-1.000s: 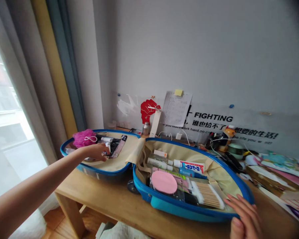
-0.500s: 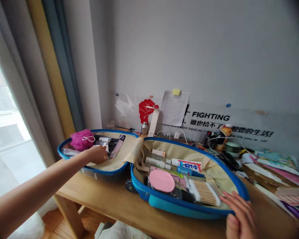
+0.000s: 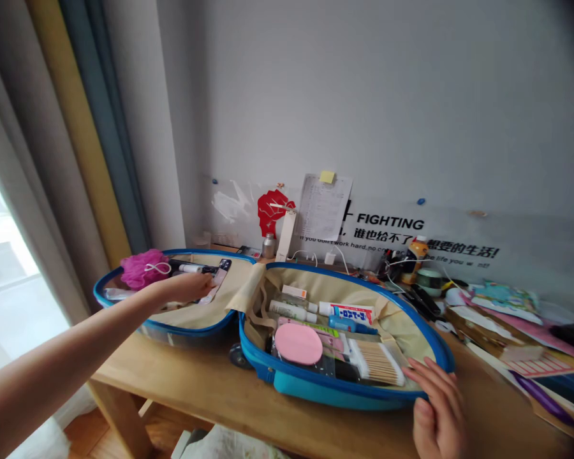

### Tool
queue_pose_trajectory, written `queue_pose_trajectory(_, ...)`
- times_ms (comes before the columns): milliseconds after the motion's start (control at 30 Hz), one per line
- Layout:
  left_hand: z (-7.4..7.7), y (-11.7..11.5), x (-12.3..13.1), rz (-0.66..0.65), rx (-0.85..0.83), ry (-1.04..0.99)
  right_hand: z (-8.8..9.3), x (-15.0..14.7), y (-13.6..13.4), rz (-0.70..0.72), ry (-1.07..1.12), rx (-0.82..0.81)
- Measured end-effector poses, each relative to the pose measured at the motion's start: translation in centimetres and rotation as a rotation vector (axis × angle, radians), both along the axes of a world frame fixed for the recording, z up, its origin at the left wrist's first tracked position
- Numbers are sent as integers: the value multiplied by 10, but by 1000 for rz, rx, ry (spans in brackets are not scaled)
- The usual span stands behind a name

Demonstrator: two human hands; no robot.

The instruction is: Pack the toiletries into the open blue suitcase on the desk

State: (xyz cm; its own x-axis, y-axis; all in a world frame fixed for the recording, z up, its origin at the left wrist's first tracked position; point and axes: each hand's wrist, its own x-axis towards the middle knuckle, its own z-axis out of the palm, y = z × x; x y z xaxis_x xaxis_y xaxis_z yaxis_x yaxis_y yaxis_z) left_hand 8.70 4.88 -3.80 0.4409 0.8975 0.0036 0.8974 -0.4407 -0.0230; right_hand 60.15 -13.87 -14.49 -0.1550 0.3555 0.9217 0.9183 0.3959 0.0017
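The case (image 3: 332,394) lies unfolded on the bench (image 3: 186,376). The left hand (image 3: 192,287) is over the left half, near the puff (image 3: 141,273); its grip is hidden from view. The right hand (image 3: 437,401), grip spread, extends its fingers over the right half's rim, near the swabs (image 3: 375,363). The pink disc (image 3: 299,344) lies left of the swabs.

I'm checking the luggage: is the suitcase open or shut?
Open: the suitcase lies spread on the table, with the puff showing in one half and the toothpaste in the other.
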Motion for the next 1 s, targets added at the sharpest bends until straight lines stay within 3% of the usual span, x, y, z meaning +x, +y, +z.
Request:
queue_pose_trajectory(100, 29, 2, 43, 17, 18, -114, 1, -1, 0, 10, -4, 0)
queue_pose_trajectory(200, 48, 2, 104, -148, -90, -227, 4, -4, -2, 26, -3, 16)
queue_pose_trajectory(300, 51, 2, 166, -282, -167, -229, 7, -6, -4, 13, -20, -2)
queue_pose_trajectory(433, 38, 6, 224, -321, -217, -156, 7, -7, -6, 15, 10, -7)
queue_pose_trajectory(633, 16, 5, 261, -326, -175, -58, 6, -8, -6, 42, 38, -12)
queue_pose_trajectory(1000, 6, -14, 290, -391, -149, 47, 6, -7, -8, 56, 47, -38)
